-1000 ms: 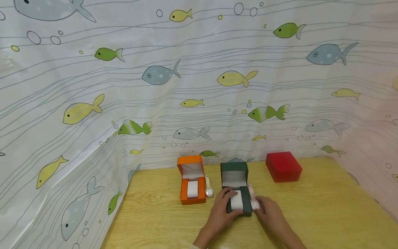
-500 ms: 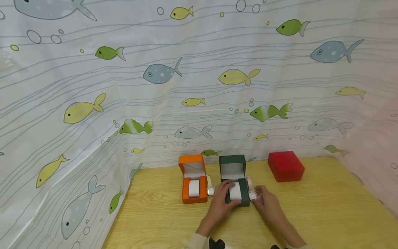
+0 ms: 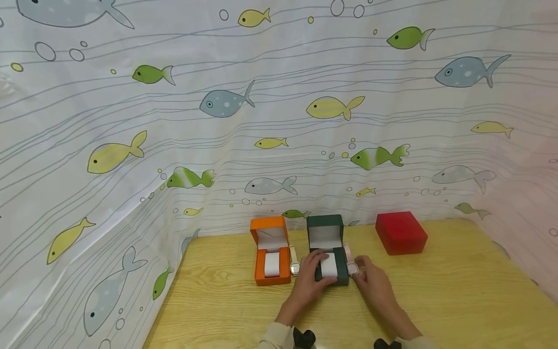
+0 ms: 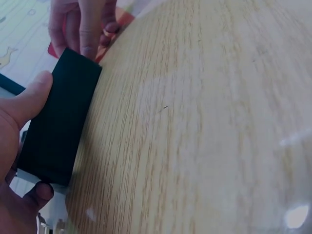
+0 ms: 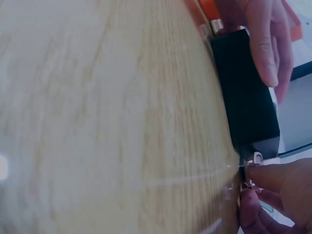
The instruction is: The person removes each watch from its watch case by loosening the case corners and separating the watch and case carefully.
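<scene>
An open dark green watch box (image 3: pixel 324 221) with a white cushion stands mid-table in the head view. My left hand (image 3: pixel 307 280) grips it, thumb at the front and fingers over the left side; the left wrist view shows thumb and fingertip on either side of the box's front part (image 4: pixel 63 112). Along its right side lies a pink-strapped wristwatch (image 3: pixel 352 268). My right hand (image 3: pixel 375 286) pinches this watch by its case between thumb and finger, close against the box's corner, as the watch case (image 5: pixel 257 158) shows in the right wrist view.
Left of the green box stands an open orange watch box (image 3: pixel 260 279) with a white cushion. A wristwatch with a cream strap (image 3: pixel 295 268) lies between the two boxes. A closed red box (image 3: pixel 401 232) sits at the back right, near the fish-patterned curtain (image 3: pixel 270 165).
The green box and the pink watch have slid back toward the curtain, now about level with the orange box. Both hands have moved along with them, keeping their holds.
</scene>
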Demonstrator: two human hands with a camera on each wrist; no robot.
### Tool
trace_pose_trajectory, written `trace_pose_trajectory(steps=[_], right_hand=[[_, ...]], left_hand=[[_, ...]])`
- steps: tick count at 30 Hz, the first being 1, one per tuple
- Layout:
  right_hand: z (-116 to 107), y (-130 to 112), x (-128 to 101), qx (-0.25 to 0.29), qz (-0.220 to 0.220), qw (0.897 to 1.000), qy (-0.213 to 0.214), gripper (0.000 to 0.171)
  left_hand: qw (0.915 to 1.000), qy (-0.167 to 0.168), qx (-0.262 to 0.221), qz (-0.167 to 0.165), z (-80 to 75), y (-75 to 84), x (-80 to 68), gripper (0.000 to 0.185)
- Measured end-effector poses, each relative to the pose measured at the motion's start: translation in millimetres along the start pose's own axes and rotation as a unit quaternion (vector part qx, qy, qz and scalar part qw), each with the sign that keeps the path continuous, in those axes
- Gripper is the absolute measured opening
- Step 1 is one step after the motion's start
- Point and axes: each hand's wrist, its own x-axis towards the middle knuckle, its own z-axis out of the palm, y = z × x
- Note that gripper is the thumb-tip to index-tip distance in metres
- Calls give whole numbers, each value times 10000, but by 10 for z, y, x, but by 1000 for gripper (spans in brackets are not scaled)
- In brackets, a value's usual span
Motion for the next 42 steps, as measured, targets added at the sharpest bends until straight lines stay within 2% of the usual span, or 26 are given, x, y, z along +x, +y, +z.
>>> trace_pose_trajectory(steps=[10,16,18,21,25,28,30,32,37,42], right_hand=[[25,20,-6,-210,-42,9998,47,33],[-101,54,-29,-501,-194,9985,136,36],[-184,77,-23,-661,-277,9968,365,33],[-329,112,27,-849,-603,9897,983,25],[-502,200,166,-1161,-1174,9679,1894,20],[-590,296,267,-1242,-1417,9533,2361,24],[-627,351,304,-1276,-1474,9476,2530,30],[-653,391,324,-1354,-1452,9469,2531,35],[-684,420,309,-1629,-1200,9536,2229,47],[-706,403,312,-1735,-1005,9587,2015,46]], left_hand=[[9999,-53,-43,-101,-1,23,8,56],[10000,21,-20,-26,-9,28,-7,55],[10000,38,-17,-21,-16,28,-14,56],[10000,24,-26,-76,-25,16,-14,56],[10000,17,-40,-83,-26,0,-15,57],[10000,28,-86,-11,-17,5,-23,56],[10000,38,-81,35,-9,9,-25,56],[9999,40,-107,37,-3,12,-21,56],[9998,-35,-186,-100,-2,18,-5,56],[9995,-72,-209,-203,0,12,8,57]])
